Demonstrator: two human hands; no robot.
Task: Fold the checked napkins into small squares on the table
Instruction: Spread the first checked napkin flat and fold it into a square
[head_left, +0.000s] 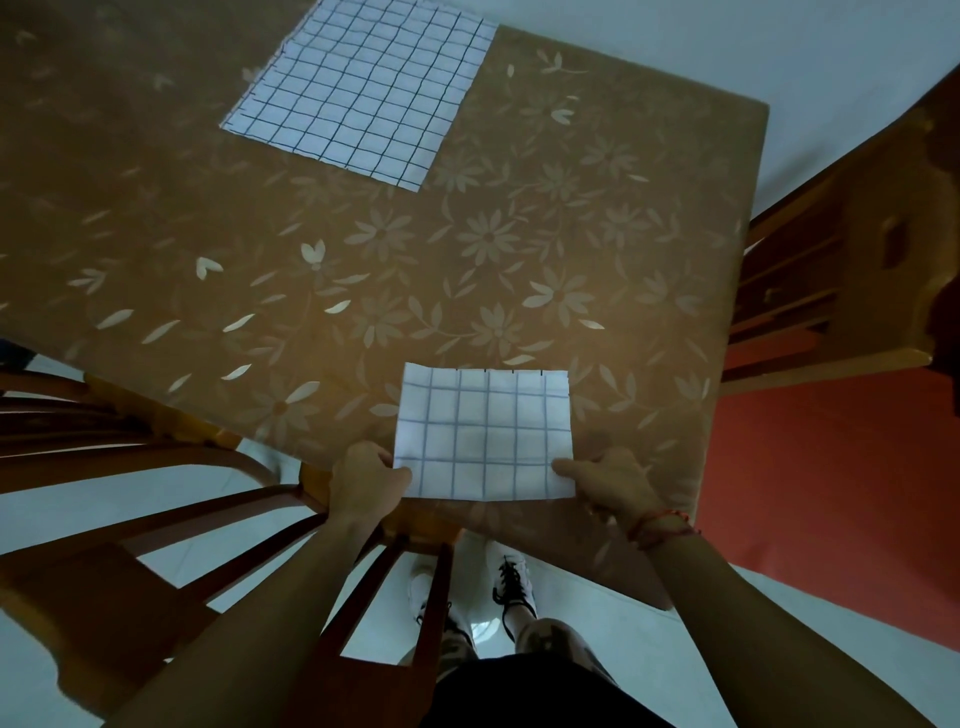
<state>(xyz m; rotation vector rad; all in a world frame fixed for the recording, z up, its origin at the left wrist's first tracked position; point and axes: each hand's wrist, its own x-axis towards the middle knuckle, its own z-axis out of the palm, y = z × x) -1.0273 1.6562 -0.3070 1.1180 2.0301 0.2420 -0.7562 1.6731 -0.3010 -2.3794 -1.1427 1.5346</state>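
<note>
Here, left hand (366, 480) and right hand (605, 480) pinch the near napkin (485, 431) by its near corners; soft, light, probably slides on the counter (363, 270).

folded checked napkin (485, 431) flat at near table edge; larger checked napkin (358, 88) far

Floral-clothed table (519, 249) bearing folded napkin (485, 431) and spread napkin (358, 93)

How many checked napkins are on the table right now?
2. One napkin lies at the near table edge, pinched at its near corners by the left hand and right hand. The other napkin lies flat at the far side. None seems hidden.
</note>
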